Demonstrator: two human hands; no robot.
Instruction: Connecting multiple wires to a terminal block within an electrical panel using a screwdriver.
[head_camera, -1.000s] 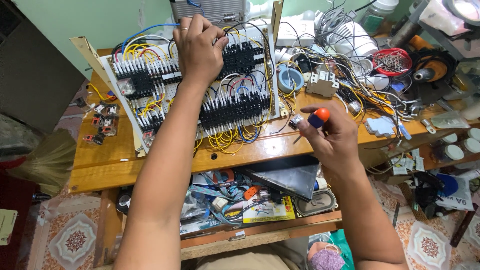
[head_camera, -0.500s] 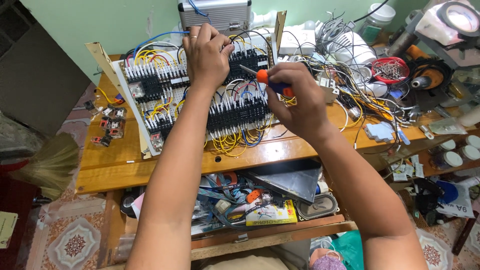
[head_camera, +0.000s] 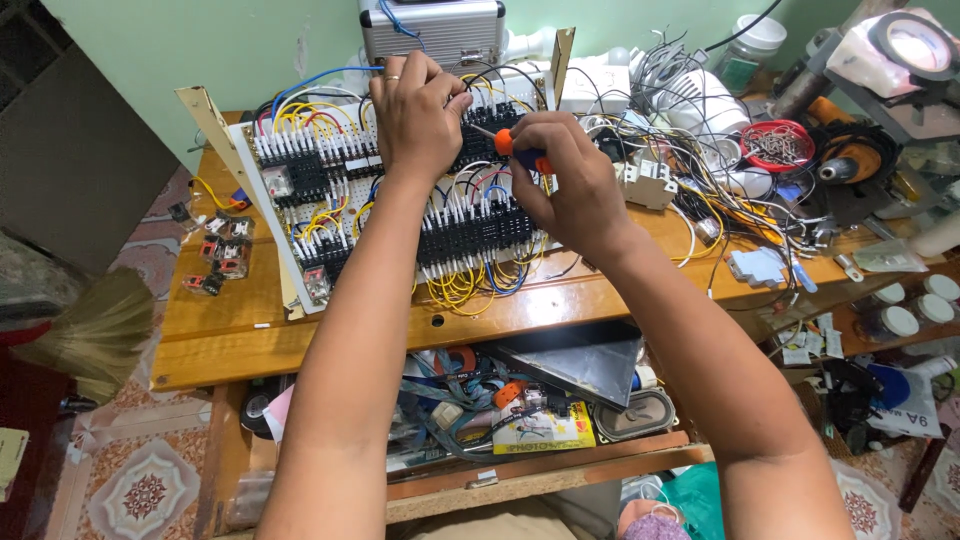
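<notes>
A white control panel (head_camera: 300, 215) with rows of black terminal blocks and yellow, blue and black wires leans on the wooden table (head_camera: 220, 330). My left hand (head_camera: 415, 110) rests on the panel's upper middle, fingers curled around a black wire. My right hand (head_camera: 570, 185) grips an orange-handled screwdriver (head_camera: 515, 148), its tip pointing left toward the upper terminal row beside my left hand.
A silver case (head_camera: 435, 30) stands behind the panel. Tangled wires (head_camera: 690, 120), a red bowl of small parts (head_camera: 778, 145) and a lamp (head_camera: 905, 45) crowd the right. Small relays (head_camera: 215, 260) lie at left. An open drawer (head_camera: 520, 420) of clutter sits below.
My right hand has lifted the screwdriver from the table's front edge up to the panel's upper terminal row, next to my left hand. My left hand stayed on the panel.
</notes>
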